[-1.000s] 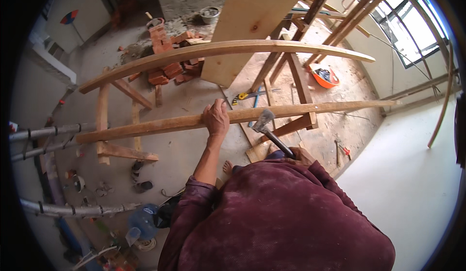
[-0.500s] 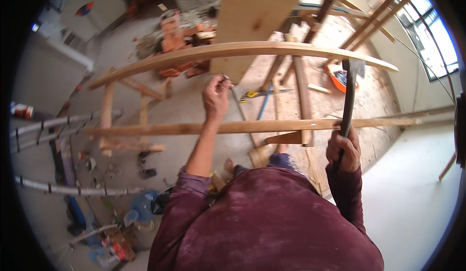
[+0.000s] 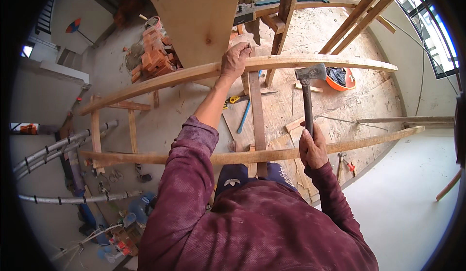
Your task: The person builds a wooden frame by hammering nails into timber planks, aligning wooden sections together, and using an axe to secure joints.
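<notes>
My left hand is closed at the far long wooden beam, its fingertips pinched above the top edge where an upright board meets the beam; what they hold is too small to make out. My right hand grips the dark handle of a hammer with a broad metal head, raised just right of that spot. The near wooden beam runs crosswise below, behind my right hand and in front of my body. Short wooden legs stand under the left ends.
A plywood sheet and broken bricks lie beyond. Tilted timbers stand at the upper right. An orange basin, yellow-handled saw, blue bar and small tools lie on the floor. Metal ladders are at left.
My left hand has moved from the near beam up to the far beam. My right hand has lifted the hammer from low by my body. The view has shifted, showing more timbers at the top.
</notes>
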Demonstrator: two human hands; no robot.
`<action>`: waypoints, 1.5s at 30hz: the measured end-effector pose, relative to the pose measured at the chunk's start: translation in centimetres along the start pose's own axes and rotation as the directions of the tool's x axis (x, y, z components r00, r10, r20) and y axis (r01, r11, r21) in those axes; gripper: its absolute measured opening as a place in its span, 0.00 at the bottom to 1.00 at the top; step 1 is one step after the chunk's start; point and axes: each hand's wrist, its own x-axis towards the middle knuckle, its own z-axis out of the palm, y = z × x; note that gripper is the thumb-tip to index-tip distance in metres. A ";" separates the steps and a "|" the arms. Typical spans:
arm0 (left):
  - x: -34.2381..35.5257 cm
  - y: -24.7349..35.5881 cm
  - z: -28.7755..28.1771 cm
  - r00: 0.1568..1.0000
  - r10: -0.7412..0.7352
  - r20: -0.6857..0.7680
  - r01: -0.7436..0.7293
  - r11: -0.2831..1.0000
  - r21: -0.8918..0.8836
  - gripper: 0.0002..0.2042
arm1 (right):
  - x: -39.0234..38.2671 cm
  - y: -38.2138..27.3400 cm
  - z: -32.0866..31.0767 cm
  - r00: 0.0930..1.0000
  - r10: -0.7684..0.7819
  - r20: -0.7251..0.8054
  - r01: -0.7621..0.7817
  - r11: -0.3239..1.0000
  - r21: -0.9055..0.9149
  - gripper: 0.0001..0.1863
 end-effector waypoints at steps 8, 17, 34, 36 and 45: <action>-0.4 -3.5 2.2 0.996 -0.070 0.055 0.079 0.980 -0.183 0.12 | 2.6 -2.6 0.1 0.999 0.032 0.013 -0.027 0.958 -0.287 0.18; -1.1 -4.9 2.8 0.996 0.040 -0.085 -0.042 0.999 -0.017 0.12 | 7.7 -4.6 2.5 0.995 0.050 0.083 -0.011 0.909 -0.417 0.22; -1.5 -4.3 3.5 0.991 -0.105 -0.083 0.120 0.972 0.201 0.07 | 29.4 -5.4 -9.9 0.753 -0.047 0.657 0.635 0.314 -0.706 0.26; -1.6 -4.2 3.6 0.990 -0.118 -0.082 0.132 0.971 0.198 0.07 | 30.6 -6.0 -11.0 0.806 0.262 0.530 0.341 0.526 -0.779 0.26; -1.7 -4.3 4.2 0.980 -0.124 -0.154 0.151 0.972 0.180 0.08 | 31.9 -11.6 -8.7 0.766 0.526 0.370 -0.003 0.579 -0.815 0.20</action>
